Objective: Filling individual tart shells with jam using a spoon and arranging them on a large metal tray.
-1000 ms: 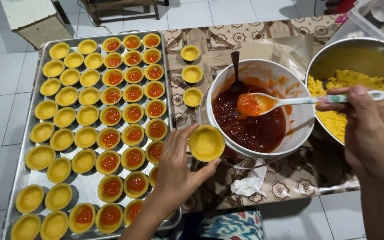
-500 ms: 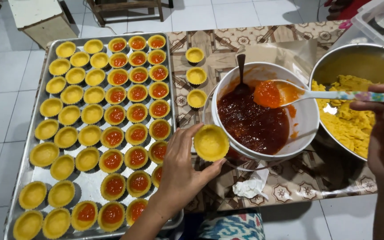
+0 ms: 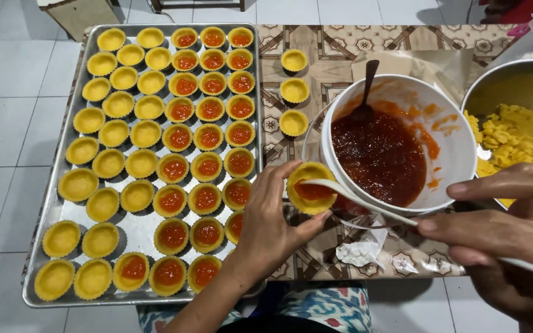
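- Your right hand (image 3: pixel 513 237) sits nearest the camera, fingers pinched narrow on the handle of a white spoon (image 3: pixel 365 200) whose bowl dips into the tart shell (image 3: pixel 310 187), leaving red jam inside it
- Your left hand (image 3: pixel 271 219) has fingers and thumb curled around that shell, holding it just in front of the white bucket (image 3: pixel 458 145), above the patterned cloth (image 3: pixel 334 68)
- A crumpled white tissue (image 3: pixel 359 251) lies on the cloth under the spoon handle
- To the left, the metal tray (image 3: pixel 134 231) carries rows of shells: the right columns filled with red jam, the left columns unfilled
- The bucket holds dark red jam (image 3: pixel 380 154) with a second, dark spoon (image 3: pixel 365 92) standing in it
- At the right, a steel bowl (image 3: pixel 513 80) holds yellow dough (image 3: pixel 516 135)
- Farthest off, three unfilled shells (image 3: pixel 294 91) line up on the cloth beside the tray
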